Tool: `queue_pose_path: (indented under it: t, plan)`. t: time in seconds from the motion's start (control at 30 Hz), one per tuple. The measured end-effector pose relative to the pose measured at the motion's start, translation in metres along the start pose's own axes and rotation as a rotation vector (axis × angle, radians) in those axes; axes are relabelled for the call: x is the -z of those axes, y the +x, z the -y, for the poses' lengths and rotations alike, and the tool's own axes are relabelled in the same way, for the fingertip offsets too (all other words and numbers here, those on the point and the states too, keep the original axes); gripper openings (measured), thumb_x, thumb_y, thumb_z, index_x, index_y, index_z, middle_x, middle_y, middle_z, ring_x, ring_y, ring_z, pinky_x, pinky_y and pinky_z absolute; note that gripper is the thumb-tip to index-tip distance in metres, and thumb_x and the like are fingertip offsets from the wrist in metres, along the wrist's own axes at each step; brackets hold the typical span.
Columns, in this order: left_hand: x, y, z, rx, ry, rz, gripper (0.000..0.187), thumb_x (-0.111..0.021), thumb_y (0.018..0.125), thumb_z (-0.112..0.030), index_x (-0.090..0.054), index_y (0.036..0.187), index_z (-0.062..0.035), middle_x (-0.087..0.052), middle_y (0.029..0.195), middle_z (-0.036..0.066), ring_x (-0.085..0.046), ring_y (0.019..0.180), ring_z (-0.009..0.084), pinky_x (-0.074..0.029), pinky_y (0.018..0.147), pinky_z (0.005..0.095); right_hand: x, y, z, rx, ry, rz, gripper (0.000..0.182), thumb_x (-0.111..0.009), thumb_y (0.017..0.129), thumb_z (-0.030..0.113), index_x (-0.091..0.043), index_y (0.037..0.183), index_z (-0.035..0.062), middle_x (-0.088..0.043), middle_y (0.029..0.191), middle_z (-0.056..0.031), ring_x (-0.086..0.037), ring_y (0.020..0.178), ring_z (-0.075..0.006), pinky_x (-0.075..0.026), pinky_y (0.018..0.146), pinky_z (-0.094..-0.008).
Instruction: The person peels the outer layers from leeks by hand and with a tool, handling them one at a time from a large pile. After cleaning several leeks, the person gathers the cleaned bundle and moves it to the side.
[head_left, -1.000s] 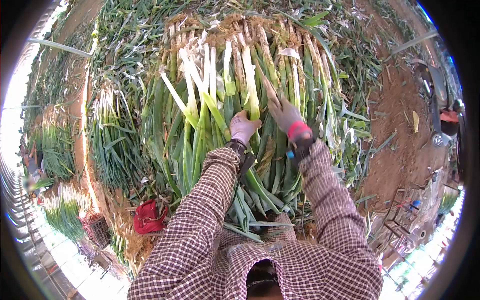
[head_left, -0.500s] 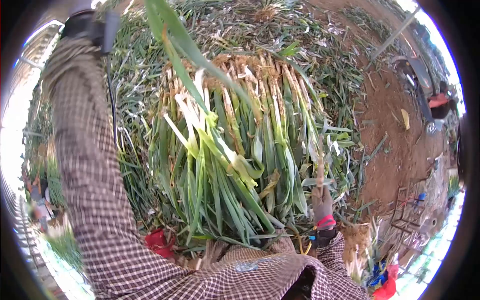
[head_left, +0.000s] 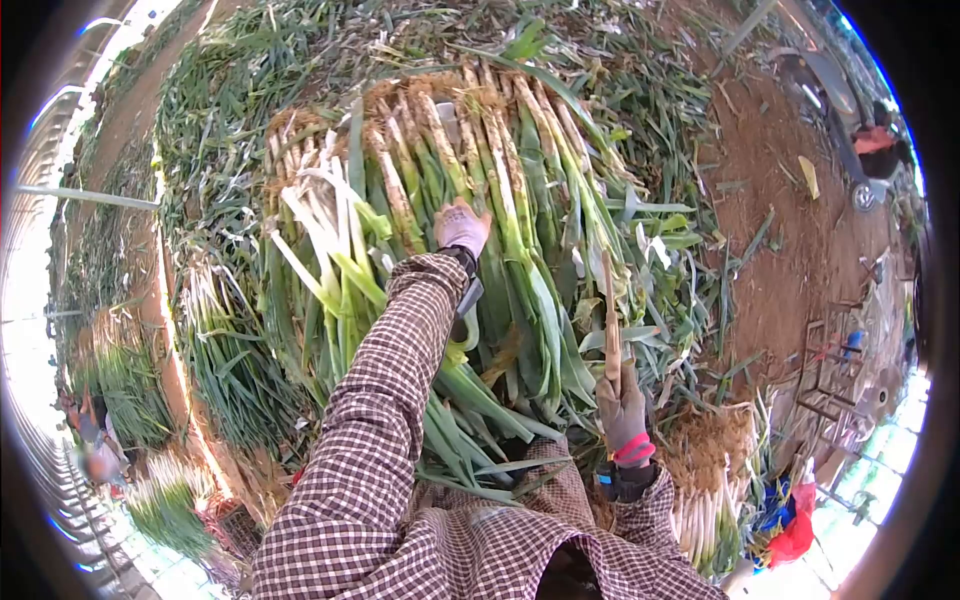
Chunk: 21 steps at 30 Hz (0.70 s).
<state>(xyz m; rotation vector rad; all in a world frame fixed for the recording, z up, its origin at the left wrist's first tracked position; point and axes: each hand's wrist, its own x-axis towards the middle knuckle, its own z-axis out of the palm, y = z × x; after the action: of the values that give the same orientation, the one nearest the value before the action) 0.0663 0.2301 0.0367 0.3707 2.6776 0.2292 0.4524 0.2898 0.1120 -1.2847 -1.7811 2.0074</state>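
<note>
Left hand (head_left: 463, 228) is resting half-curled on leeks (head_left: 512, 215), grip unclear; right hand (head_left: 622, 408) is gripping a thin stick-like tool (head_left: 612, 325). Leeks are lying side by side among leaf scraps (head_left: 225, 105), some white, others brown-skinned.

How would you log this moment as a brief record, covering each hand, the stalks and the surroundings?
Left hand: at the middle of the stalk pile; grip unclear
Right hand: closed around a thin brown stick-like tool, clear of the stalks' middle
Pale stalks: left part of the pile
Brown-streaked stalks: beyond the left hand, roots at far end
Lower right: rooted bundle, red item
</note>
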Motion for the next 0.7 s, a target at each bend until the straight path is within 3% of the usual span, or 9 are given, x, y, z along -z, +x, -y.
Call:
queue_pose_path:
  t: [0.1,0.13,0.27,0.3,0.43,0.53,0.63,0.67,0.7]
  plan:
    - [-0.004,0.039,-0.006,0.283,-0.236,0.198,0.062,-0.058,0.087,-0.051,-0.059,0.125,-0.0026,-0.062,0.123,0.019,-0.061,0.112,0.0344,-0.048,0.097,0.0406,0.013,-0.007,-0.018,-0.012,-0.159,-0.048,0.02,-0.06,0.092,0.019,-0.052,0.096,0.0009,-0.052,0.081,-0.0051,-0.049,0.075,-0.0118,-0.044,0.066,-0.0284]
    - [-0.019,0.059,0.003,0.291,-0.26,0.126,0.052,-0.054,0.091,-0.046,-0.066,0.106,0.0021,-0.068,0.109,0.021,-0.069,0.096,0.0313,-0.055,0.083,0.0434,0.016,-0.006,-0.022,0.041,-0.236,-0.037,0.014,-0.057,0.095,0.019,-0.05,0.097,0.0067,-0.044,0.076,0.0047,-0.039,0.065,-0.0038,-0.034,0.056,-0.0207]
    - [-0.008,0.061,0.013,0.394,-0.804,0.542,0.041,-0.046,0.099,-0.029,-0.058,0.126,0.0006,-0.062,0.124,0.015,-0.06,0.105,0.0237,-0.045,0.091,0.0362,0.021,0.001,-0.039,0.006,-0.126,-0.035,0.014,-0.057,0.095,0.017,-0.051,0.097,0.0056,-0.044,0.076,0.004,-0.039,0.065,-0.0048,-0.036,0.056,-0.0216]
    - [-0.046,0.089,0.041,0.152,-0.795,0.548,0.05,-0.052,0.094,-0.035,-0.055,0.129,-0.0001,-0.06,0.129,0.017,-0.059,0.113,0.0287,-0.045,0.096,0.0378,0.02,0.004,-0.038,0.004,-0.139,-0.04,0.017,-0.059,0.093,0.019,-0.051,0.097,0.004,-0.047,0.077,0.0,-0.043,0.067,-0.0091,-0.039,0.06,-0.0251]
    - [-0.029,0.03,0.013,-0.023,-0.364,0.013,0.06,-0.061,0.082,-0.03,-0.052,0.134,-0.0017,-0.056,0.131,0.026,-0.054,0.122,0.0365,-0.042,0.105,0.0397,0.014,0.008,-0.012,0.017,-0.214,-0.043,0.023,-0.061,0.091,0.022,-0.053,0.097,0.0014,-0.052,0.077,-0.0092,-0.049,0.07,-0.0176,-0.045,0.066,-0.0321]
    - [-0.016,0.033,0.006,0.039,-0.233,0.148,0.063,-0.063,0.08,-0.031,-0.051,0.134,-0.0011,-0.056,0.131,0.026,-0.055,0.122,0.0352,-0.043,0.104,0.0378,0.01,0.015,-0.008,0.173,-0.281,-0.02,0.023,-0.061,0.09,0.023,-0.052,0.097,0.0022,-0.053,0.078,-0.0103,-0.049,0.068,-0.0176,-0.045,0.065,-0.032]
    - [-0.055,0.04,0.02,0.11,-0.43,0.347,0.069,-0.065,0.079,-0.037,-0.049,0.134,0.0003,-0.055,0.132,0.024,-0.057,0.119,0.0345,-0.045,0.101,0.0379,0.004,0.017,-0.026,0.075,-0.135,0.039,0.021,-0.058,0.092,0.021,-0.054,0.102,0.0032,-0.045,0.082,0.0029,-0.042,0.073,-0.0048,-0.038,0.061,-0.0218]
    - [-0.068,0.038,0.027,0.088,-0.538,0.411,0.068,-0.065,0.081,-0.037,-0.049,0.134,0.001,-0.056,0.131,0.024,-0.057,0.119,0.0349,-0.044,0.101,0.0389,-0.004,0.014,-0.008,0.137,-0.299,-0.009,0.026,-0.062,0.089,0.024,-0.052,0.098,0.0018,-0.053,0.076,-0.0105,-0.05,0.068,-0.0175,-0.044,0.064,-0.0326]
    - [-0.066,0.028,0.03,0.155,-0.627,0.515,0.058,-0.063,0.087,-0.032,-0.05,0.131,0.0025,-0.059,0.121,0.019,-0.057,0.11,0.0288,-0.045,0.095,0.037,-0.013,0.016,-0.004,0.153,-0.251,0.022,0.027,-0.062,0.088,0.024,-0.052,0.098,0.002,-0.054,0.076,-0.0112,-0.051,0.067,-0.0191,-0.045,0.063,-0.0332]
